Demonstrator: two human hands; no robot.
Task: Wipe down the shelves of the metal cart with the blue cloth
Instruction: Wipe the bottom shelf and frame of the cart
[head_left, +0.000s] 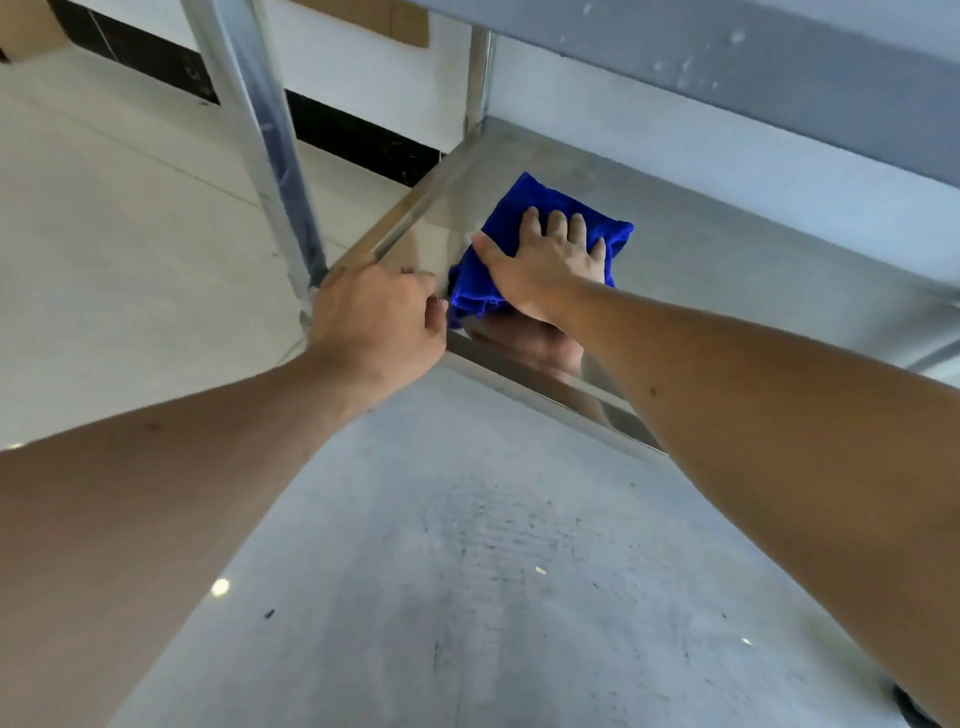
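A person's right hand (545, 260) lies flat, fingers spread, on top of a folded blue cloth (524, 218), pressing it onto the middle shelf (701, 249) of a metal cart (260, 130). The cloth sits near the shelf's left end, just beside its raised steel rim (395, 223), w/ one corner bunched at the near edge. The left hand (374, 327) is curled over the shelf's near-left corner, fingers wrapped round the rim where it meets the upright post (244, 104); thumb close to the cloth's near corner, contact can't be told. Both forearms are bare. Below & nearer the camera, the lower shelf (467, 571) shows dark scuff marks and specks. Above, at top right, the underside of the upper shelf (753, 67) carries pale spots. Pale floor (104, 234) at left; a white wall w/ dark baseboard (358, 135) beyond.
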